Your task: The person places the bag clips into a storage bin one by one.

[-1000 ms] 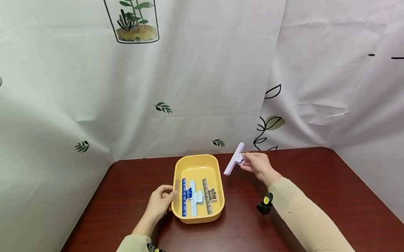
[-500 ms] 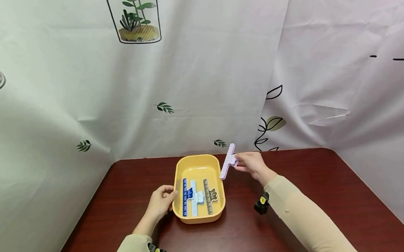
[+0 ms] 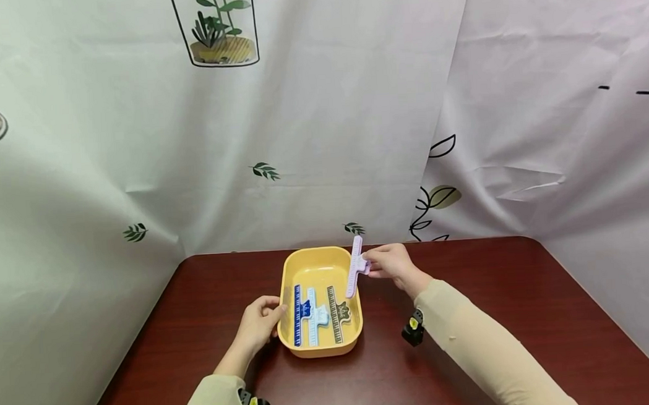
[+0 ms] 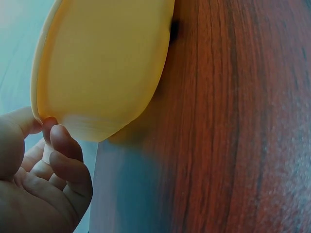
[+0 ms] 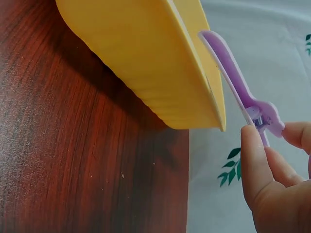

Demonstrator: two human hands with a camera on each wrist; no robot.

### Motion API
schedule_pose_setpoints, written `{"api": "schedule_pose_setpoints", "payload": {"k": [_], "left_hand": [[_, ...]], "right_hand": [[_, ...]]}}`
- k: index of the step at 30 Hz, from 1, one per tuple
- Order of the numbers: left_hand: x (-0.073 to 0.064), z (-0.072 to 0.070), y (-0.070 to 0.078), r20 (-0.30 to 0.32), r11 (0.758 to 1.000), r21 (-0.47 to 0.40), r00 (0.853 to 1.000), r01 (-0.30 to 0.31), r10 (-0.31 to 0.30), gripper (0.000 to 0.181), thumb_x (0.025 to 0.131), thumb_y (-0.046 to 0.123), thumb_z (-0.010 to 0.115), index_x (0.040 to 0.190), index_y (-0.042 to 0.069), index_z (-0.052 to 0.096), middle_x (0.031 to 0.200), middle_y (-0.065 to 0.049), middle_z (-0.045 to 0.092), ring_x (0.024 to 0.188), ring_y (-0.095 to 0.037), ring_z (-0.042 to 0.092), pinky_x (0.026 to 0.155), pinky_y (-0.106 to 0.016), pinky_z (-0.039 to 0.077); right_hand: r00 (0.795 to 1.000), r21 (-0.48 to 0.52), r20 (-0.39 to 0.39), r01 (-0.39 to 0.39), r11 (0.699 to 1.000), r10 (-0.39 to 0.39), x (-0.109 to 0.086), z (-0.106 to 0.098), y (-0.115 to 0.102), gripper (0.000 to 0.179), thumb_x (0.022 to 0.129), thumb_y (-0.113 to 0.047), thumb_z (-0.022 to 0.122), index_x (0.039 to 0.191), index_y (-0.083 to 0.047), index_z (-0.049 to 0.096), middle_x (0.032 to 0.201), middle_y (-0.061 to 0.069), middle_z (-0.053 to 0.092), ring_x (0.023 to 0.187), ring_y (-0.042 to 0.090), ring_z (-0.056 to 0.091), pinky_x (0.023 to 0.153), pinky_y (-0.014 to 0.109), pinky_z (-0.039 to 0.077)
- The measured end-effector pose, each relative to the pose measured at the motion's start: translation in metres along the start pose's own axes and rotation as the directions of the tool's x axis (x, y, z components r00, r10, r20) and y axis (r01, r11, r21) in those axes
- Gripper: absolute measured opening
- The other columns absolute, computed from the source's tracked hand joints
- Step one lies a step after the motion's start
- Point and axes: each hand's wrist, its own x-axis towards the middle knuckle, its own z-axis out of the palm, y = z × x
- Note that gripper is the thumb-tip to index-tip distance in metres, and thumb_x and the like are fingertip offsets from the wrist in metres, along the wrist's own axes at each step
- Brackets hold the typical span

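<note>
A yellow tray [image 3: 321, 352] stands on the table, and my left hand [image 3: 256, 324] pinches its left rim between thumb and fingers. In the left wrist view the fingertips curl at the tray's edge. My right hand [image 3: 393, 264] pinches a lilac clip [image 3: 355, 267] by its grip tabs, holding it over the tray's right rim. The right wrist view shows the clip's long jaw angled up beside the yellow wall, its spring visible. Inside the tray lie a dark blue clip [image 3: 298, 315], a light blue clip [image 3: 312, 318] and a dark grey-brown clip [image 3: 336, 315], side by side.
The dark red wooden table [image 3: 207, 296] extends to both sides of the tray. Behind it hangs a pale cloth [image 3: 320, 134] printed with leaves and jars, which also runs along the left and right sides.
My right hand has moved left with the lilac clip, from beside the tray to over its right rim, and the clip has turned more upright. The left hand stays at the rim.
</note>
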Motion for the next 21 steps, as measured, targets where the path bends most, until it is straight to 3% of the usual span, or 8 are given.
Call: {"api": "schedule_pose_setpoints", "payload": {"k": [8,16,21], "left_hand": [[0.001,0.001,-0.001,-0.009,1.0,-0.018,1.0,0.002,-0.002,0.03,0.089,0.015,0.063,0.113,-0.001,0.056,0.057,-0.002,0.048,0.044,-0.013,0.045,0.04,-0.025,0.035],[0.0,0.0,0.001,-0.007,1.0,-0.013,1.0,-0.004,0.004,0.03,0.089,0.015,0.063,0.113,-0.001,0.057,0.057,-0.002,0.047,0.044,-0.013,0.045,0.04,-0.025,0.035],[0.001,0.0,0.002,-0.01,1.0,-0.008,1.0,0.001,-0.001,0.03,0.089,0.015,0.063,0.113,-0.001,0.057,0.057,-0.002,0.048,0.044,-0.014,0.045,0.04,-0.025,0.035]], "right_hand": [[1.0,-0.164,0.008,0.023,0.986,-0.022,-0.005,0.013,-0.004,0.03,0.083,-0.009,0.065,0.107,0.009,0.065,0.083,0.013,0.068,0.065,0.013,0.064,0.06,0.028,0.058],[0.998,-0.261,0.046,0.063,0.963,-0.052,-0.009,0.029,-0.008,0.026,0.081,-0.01,0.068,0.099,0.008,0.069,0.078,0.014,0.07,0.063,0.015,0.066,0.061,0.033,0.058],[0.995,-0.367,0.067,0.088,0.926,-0.069,-0.01,0.039,-0.01,0.021,0.08,-0.01,0.069,0.095,0.006,0.071,0.076,0.012,0.069,0.058,0.014,0.065,0.061,0.034,0.058]]}}
